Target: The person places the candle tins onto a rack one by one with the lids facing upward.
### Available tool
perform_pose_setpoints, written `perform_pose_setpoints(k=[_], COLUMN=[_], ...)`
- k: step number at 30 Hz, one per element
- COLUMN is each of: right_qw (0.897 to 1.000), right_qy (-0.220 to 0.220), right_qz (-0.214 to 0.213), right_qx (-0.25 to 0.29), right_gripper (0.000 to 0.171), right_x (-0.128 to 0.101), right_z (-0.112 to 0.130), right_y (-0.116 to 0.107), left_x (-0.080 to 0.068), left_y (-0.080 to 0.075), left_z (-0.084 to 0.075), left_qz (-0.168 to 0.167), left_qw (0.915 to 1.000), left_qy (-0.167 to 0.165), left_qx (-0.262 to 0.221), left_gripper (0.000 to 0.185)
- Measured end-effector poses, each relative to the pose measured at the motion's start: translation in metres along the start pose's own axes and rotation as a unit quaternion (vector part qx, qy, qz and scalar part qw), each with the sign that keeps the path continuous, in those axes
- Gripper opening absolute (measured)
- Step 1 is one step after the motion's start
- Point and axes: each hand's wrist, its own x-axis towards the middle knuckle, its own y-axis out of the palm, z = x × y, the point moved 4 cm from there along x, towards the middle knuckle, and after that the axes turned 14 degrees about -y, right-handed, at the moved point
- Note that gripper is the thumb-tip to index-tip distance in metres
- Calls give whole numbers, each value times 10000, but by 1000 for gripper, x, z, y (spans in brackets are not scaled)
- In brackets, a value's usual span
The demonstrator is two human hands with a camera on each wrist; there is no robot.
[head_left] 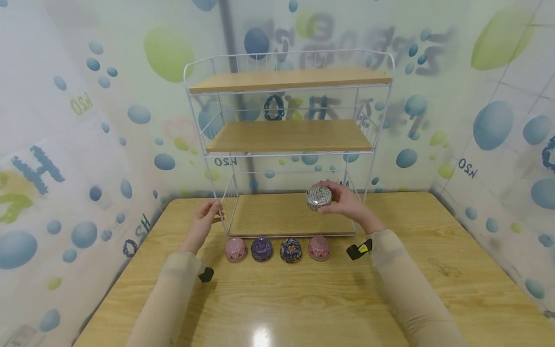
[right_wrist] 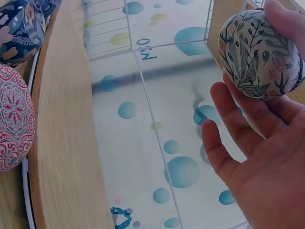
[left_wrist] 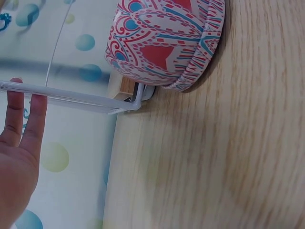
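Note:
My right hand [head_left: 336,200] grips a small round grey-and-white patterned tin [head_left: 318,197] between thumb and fingers, just above the right part of the bottom board [head_left: 277,217] of a white wire rack [head_left: 289,144]. The right wrist view shows the tin [right_wrist: 259,55] close up, with leaf patterns, resting against my fingers [right_wrist: 228,114]. My left hand [head_left: 208,217] touches the rack's left front post with straight fingers [left_wrist: 24,124] laid on the wire [left_wrist: 71,98]. Several more tins lie in a row on the table before the rack: pink [head_left: 236,249], purple [head_left: 262,248], dark blue [head_left: 290,250], pink [head_left: 318,247].
The rack has three wooden boards, all bare. It stands at the back of a wooden table [head_left: 303,299], close to a wall covered with bubble-print sheeting. The left pink tin [left_wrist: 167,43] sits right by the rack's front corner.

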Motion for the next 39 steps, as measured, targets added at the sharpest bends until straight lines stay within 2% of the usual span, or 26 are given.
perform_pose_setpoints(k=[8, 19, 31, 36, 39], right_qw=[10000, 9992, 9958, 9945, 9941], right_qy=[-59, -317, -53, -17, -28], right_qz=[-5, 26, -72, -30, 21], right_qx=[74, 259, 915, 1048, 1081], right_gripper=[60, 60, 61, 65, 65], right_x=[4, 15, 19, 21, 22], right_z=[11, 20, 23, 25, 27], right_y=[-3, -6, -4, -3, -2], left_x=[1, 0, 1, 0, 1], left_y=[0, -1, -1, -1, -2], left_z=[-1, -2, -2, 0, 2], left_qz=[9, 27, 61, 28, 23], left_qw=[9999, 10000, 9999, 9999, 9999], left_qy=[-111, -56, -132, -159, -132], left_qx=[0, -1, 49, -47, -70], left_gripper=[25, 27, 32, 24, 30])
